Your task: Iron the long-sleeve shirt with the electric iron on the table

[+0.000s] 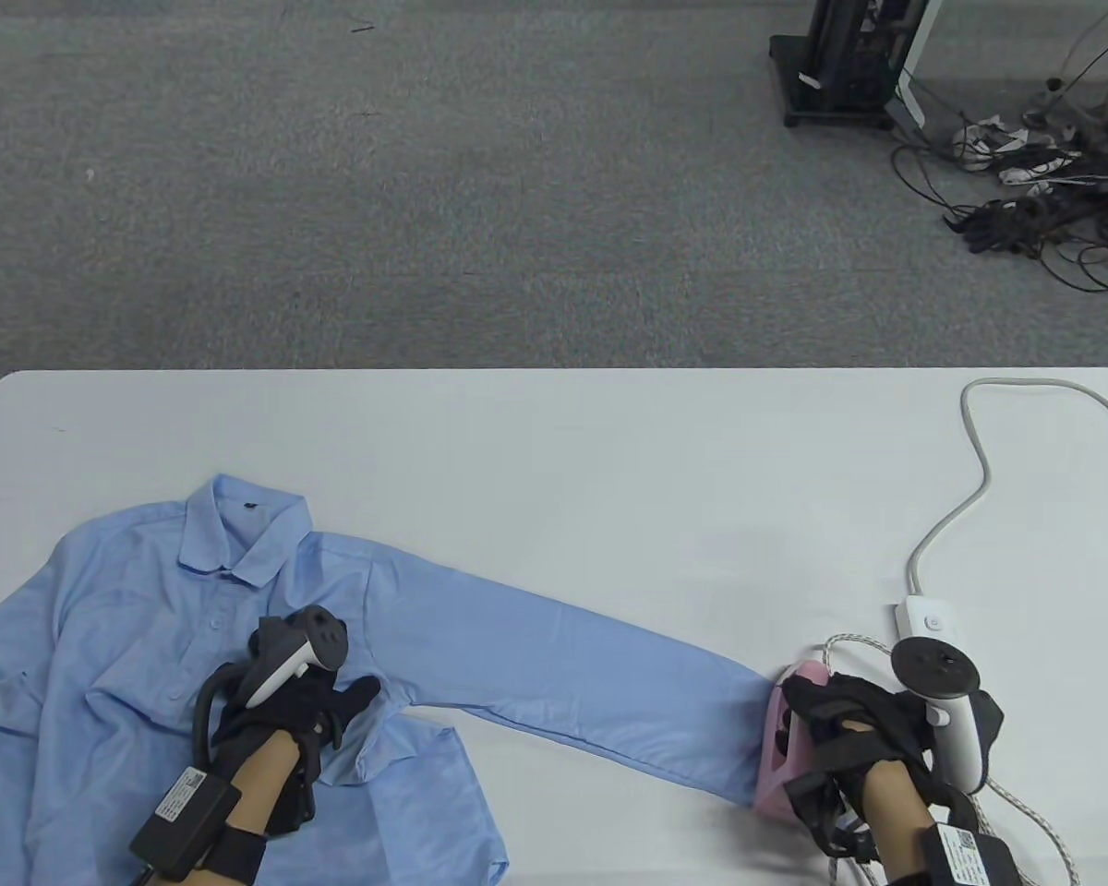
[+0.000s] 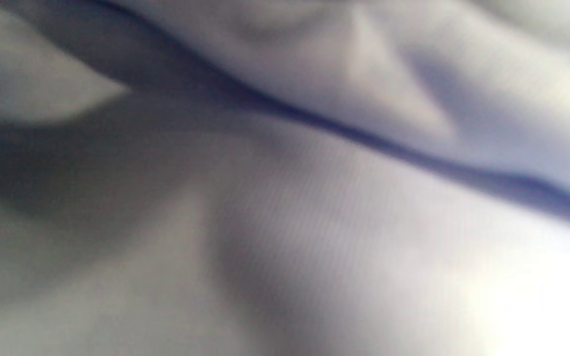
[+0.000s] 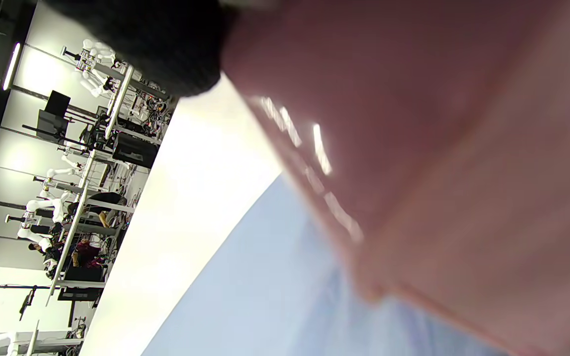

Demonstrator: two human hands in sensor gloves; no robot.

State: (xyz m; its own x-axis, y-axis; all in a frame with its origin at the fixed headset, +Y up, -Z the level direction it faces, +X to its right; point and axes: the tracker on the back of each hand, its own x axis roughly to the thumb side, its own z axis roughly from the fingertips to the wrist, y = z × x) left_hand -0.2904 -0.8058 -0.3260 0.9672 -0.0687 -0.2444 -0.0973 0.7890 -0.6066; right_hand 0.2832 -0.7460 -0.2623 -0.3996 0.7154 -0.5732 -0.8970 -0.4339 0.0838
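1. The blue long-sleeve shirt (image 1: 148, 646) lies at the tabletop's (image 1: 563, 443) near left corner, with one sleeve (image 1: 572, 664) stretched out toward the near right edge.
2. The left hand (image 1: 309, 706) rests flat on the shirt's chest by the armpit, fingers spread, pinning the cloth and gripping nothing.
3. The right hand (image 1: 840, 729) is curled round the handle of the pink iron (image 1: 785, 748), which sits at the cuff end of the sleeve.
4. Risk, as I judge it: pushing the iron up the sleeve could bunch fabric ahead of the soleplate and press in a crease, since the left hand anchors only the far end.
5. The white cord (image 1: 974, 461) and its inline switch (image 1: 923, 623) trail just behind the iron; a drag could snag them.
6. Lingering at the cuff could scorch it.
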